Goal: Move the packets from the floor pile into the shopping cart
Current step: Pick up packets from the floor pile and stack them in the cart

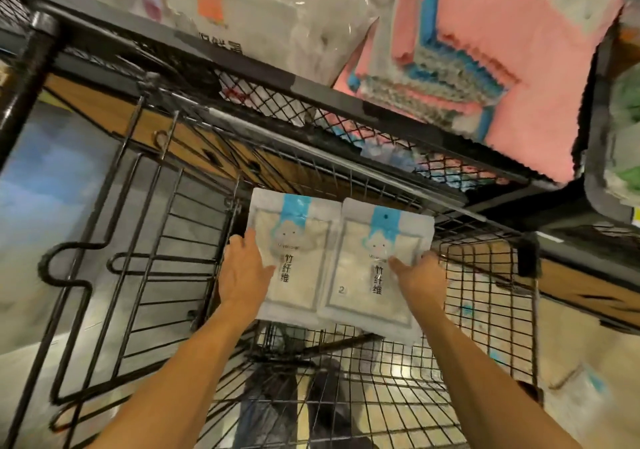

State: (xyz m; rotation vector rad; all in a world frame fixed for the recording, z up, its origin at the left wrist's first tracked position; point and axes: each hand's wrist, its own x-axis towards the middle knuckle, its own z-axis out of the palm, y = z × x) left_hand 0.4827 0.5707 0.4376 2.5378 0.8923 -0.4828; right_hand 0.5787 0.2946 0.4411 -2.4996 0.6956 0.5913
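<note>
Your left hand (242, 272) grips one packet (294, 258), your right hand (420, 277) grips the second packet (375, 268), side by side above the shopping cart (485, 292), near its far rim, under the shelf edge (311, 92).

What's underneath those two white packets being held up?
Below the two packets, gripped by the left hand and right hand, is the cart's black wire basket. Whatever lies directly behind the packets is hidden.

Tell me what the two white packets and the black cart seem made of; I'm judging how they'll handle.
Two white flat packets with blue tabs: apparently soft matte plastic film, edges bending slightly.
Black wire-grid shopping cart: thin metal rods, seemingly dark-coated.
</note>
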